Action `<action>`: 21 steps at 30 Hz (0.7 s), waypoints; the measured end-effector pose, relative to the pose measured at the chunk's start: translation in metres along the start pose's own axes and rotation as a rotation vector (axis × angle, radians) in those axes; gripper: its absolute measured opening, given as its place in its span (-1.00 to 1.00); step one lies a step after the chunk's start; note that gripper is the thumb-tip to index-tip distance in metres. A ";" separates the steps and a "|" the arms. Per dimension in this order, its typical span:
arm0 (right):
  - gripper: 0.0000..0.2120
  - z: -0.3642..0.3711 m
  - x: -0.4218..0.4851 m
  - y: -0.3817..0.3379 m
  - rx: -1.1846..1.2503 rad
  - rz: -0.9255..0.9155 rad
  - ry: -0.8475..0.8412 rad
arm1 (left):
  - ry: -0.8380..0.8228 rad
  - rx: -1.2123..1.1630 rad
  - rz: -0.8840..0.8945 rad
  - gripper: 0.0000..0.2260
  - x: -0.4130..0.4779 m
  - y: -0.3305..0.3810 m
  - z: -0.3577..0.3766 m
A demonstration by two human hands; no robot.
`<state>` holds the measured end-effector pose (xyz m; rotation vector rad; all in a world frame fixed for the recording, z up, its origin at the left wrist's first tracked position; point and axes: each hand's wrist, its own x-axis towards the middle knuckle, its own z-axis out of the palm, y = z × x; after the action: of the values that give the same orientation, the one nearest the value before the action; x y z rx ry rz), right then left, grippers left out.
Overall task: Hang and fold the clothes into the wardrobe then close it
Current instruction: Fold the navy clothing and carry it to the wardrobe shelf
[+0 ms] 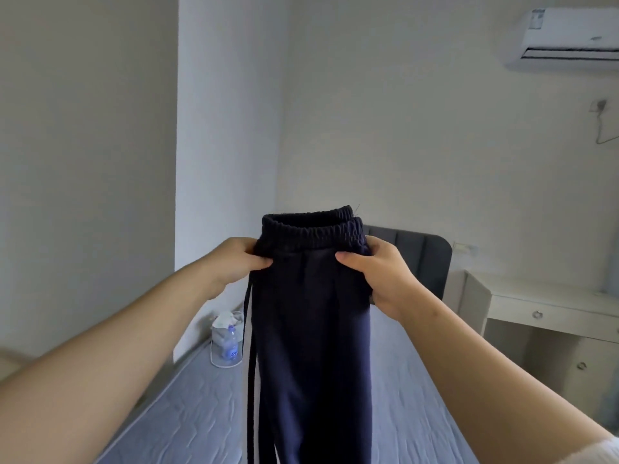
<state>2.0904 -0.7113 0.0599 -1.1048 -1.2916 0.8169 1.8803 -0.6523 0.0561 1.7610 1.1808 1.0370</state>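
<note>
Navy blue track pants (311, 329) with an elastic waistband and a white side stripe hang upright in front of me over the bed. My left hand (234, 262) grips the left side just under the waistband. My right hand (378, 276) pinches the right side at the same height, thumb on the front of the fabric. The legs drop straight down out of the bottom of the view. The wardrobe is not in view.
A bare grey-blue mattress (412, 396) lies below, with a dark padded headboard (422, 256) at the far end. A plastic bag with a water bottle (227, 339) sits at the mattress's left edge. A white desk with drawers (542, 313) stands right; an air conditioner (569, 38) hangs on the wall.
</note>
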 end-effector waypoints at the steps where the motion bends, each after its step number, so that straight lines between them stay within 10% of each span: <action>1: -0.90 0.009 0.004 -0.002 -0.099 -0.018 0.045 | 0.056 0.036 0.022 -0.84 0.004 -0.003 -0.011; 7: -0.73 0.095 0.043 -0.020 -0.426 -0.174 0.330 | 0.352 0.103 0.123 -0.82 0.033 -0.007 -0.088; 13: -0.77 0.169 0.084 -0.047 -0.050 -0.076 0.359 | -0.034 -0.393 -0.020 -0.93 0.051 -0.001 -0.164; 21: -0.81 0.187 0.092 -0.055 0.179 -0.051 0.247 | -0.062 -0.511 0.167 -0.74 0.070 -0.023 -0.216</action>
<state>1.9134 -0.6101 0.1289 -0.9915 -1.0162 0.7187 1.6925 -0.5467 0.1317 1.4834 0.6580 1.2420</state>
